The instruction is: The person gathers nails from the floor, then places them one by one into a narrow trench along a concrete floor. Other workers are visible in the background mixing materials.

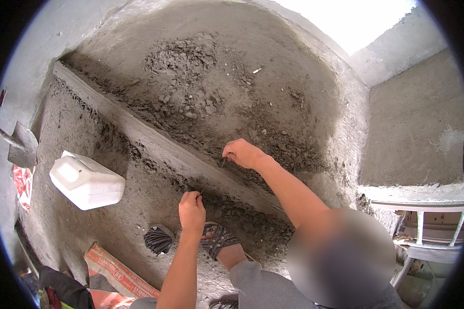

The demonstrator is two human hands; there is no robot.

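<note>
A long grey, cement-caked plank runs diagonally from the far left toward my foot, with dirt on both sides. Beyond its edge my right hand is closed in a pinch on a thin dark nail-like piece, whose lower end is at or close to the plank. On the near side, my left hand pinches another thin dark piece; most of it is hidden by the fingers. Beside my left forearm, a small open container holds many thin dark sticks, perhaps nails.
A white plastic jug lies at left, with a shovel by the wall. Orange-and-white sacks and dark cloth lie lower left. Loose rubble covers ground beyond the plank. A white railing stands right. My sandalled foot is near the plank.
</note>
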